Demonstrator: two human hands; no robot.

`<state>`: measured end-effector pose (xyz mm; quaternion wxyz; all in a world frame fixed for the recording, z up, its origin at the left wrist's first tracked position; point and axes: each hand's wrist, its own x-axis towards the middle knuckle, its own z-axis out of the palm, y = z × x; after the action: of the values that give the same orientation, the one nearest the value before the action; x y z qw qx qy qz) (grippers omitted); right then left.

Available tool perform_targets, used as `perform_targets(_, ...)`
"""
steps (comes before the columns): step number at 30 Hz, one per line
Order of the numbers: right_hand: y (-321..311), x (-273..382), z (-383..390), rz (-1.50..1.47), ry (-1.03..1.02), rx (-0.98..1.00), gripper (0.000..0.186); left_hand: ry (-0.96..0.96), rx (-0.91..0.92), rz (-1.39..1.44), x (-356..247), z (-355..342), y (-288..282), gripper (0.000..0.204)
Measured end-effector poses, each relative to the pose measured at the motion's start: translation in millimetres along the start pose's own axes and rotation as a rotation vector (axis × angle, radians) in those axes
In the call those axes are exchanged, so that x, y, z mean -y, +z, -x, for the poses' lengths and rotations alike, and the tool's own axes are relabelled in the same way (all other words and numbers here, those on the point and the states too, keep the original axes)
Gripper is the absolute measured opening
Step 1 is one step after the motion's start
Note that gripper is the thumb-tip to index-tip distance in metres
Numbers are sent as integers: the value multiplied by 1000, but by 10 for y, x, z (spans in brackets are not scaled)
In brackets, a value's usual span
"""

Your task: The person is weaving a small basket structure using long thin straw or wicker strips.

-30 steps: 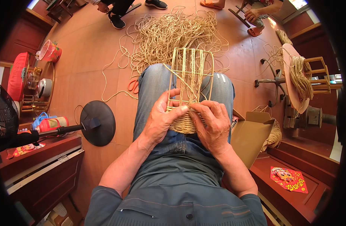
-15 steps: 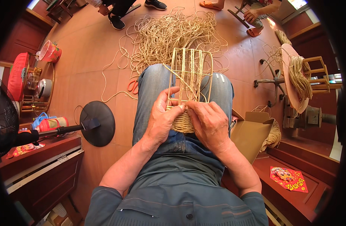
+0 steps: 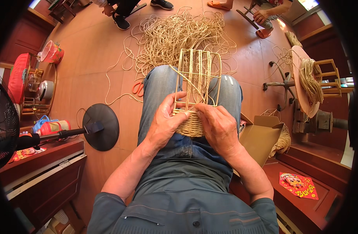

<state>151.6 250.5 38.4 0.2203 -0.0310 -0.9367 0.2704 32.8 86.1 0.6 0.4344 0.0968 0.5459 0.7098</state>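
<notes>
A small basket frame point(image 3: 220, 78) of thin straw-coloured bars rests between my thighs. Its near end is covered in tightly woven cord point(image 3: 188, 128), while pale cords run lengthwise over the open far part and one strand slants across it. My left hand point(image 3: 167, 117) grips the left side of the frame, thumb on the edge of the weave and fingers behind the bars. On the right of that edge, my right hand point(image 3: 216, 123) is closed, thumb and forefinger pinching a strand of cord. The fingertips partly hide the strand.
Beyond my knees a big tangle of cord point(image 3: 179, 39) covers the floor, with orange-handled scissors point(image 3: 138, 89) by my left knee. A fan's round base point(image 3: 101, 127) stands left, an open cardboard box point(image 3: 261, 136) right. Two other people's feet and hands show at the far edge.
My right hand has shifted slightly right along the weave's edge, uncovering more of the woven rows. My left hand keeps its hold on the frame.
</notes>
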Motion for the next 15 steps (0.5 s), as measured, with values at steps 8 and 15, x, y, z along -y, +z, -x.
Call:
perform_targets(8, 44, -42, 45, 6, -15, -40, 26, -103, 128, -2, -69, -66, -86, 77)
perform_targets(15, 55, -42, 49, 26, -33, -56, 26, -102, 159, 61, -6, -91, -137, 76)
